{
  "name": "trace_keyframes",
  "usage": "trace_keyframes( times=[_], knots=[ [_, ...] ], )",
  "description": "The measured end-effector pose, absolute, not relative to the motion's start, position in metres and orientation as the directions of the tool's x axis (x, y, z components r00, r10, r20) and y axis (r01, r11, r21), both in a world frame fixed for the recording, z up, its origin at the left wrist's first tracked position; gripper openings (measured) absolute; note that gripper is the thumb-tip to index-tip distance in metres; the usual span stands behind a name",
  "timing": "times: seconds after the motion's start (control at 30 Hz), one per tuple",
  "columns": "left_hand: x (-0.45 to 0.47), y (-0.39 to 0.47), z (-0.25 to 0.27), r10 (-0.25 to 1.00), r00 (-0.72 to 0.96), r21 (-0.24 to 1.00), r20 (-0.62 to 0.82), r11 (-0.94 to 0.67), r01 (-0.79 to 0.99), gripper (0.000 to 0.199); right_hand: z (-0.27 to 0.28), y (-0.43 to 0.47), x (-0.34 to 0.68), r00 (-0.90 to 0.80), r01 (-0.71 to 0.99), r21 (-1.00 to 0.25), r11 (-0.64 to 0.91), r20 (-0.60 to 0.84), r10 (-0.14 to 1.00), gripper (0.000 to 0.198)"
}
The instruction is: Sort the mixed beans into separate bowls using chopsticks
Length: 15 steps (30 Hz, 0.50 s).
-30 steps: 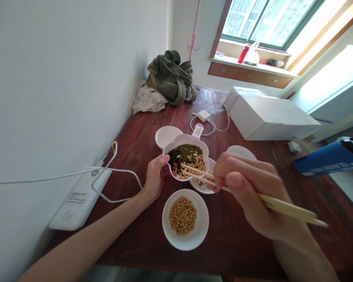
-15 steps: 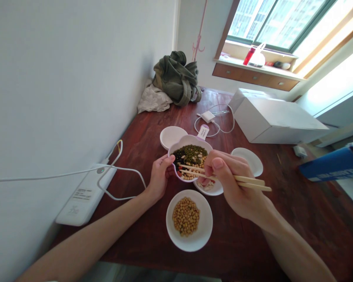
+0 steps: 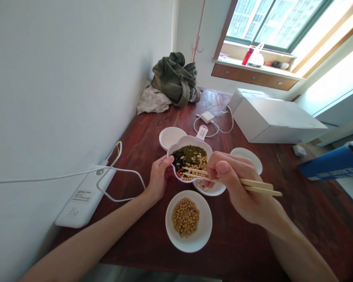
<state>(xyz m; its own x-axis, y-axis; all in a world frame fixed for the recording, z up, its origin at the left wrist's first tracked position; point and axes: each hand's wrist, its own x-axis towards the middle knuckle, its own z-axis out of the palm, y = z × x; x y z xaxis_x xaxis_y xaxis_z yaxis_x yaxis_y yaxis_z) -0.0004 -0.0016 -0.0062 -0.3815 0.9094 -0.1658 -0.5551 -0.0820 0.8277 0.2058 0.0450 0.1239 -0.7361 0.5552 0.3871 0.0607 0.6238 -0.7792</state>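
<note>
My left hand grips the left rim of a white, purple-edged bowl with a handle, thumb on top. Green, black, yellowish and pale beans fill it in patches, with a few red bits near the front. My right hand holds a pair of wooden chopsticks, their tips among the beans at the front of the bowl. Partly under the bowl and my right hand is a small white dish with pale pieces in it. Nearer me stands a white bowl of yellow soybeans.
A white dish lies behind the bowl, another right of it. A white power strip with cables lies at left. Farther off are a charger, a green bag and a white box. A blue container stands right.
My right hand has shifted slightly right, drawing the chopstick tips a little to the right within the bowl. My left hand keeps its hold on the rim.
</note>
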Motion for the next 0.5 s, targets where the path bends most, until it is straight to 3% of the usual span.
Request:
trace_keyframes(
  times=[0.5],
  knots=[
    [-0.001,-0.001,-0.007,0.908,-0.387,0.836,-0.16,-0.084,-0.542,0.043,0.115,0.044,0.199,-0.723,0.044,-0.777,0.628,0.408,0.557,0.04]
  ],
)
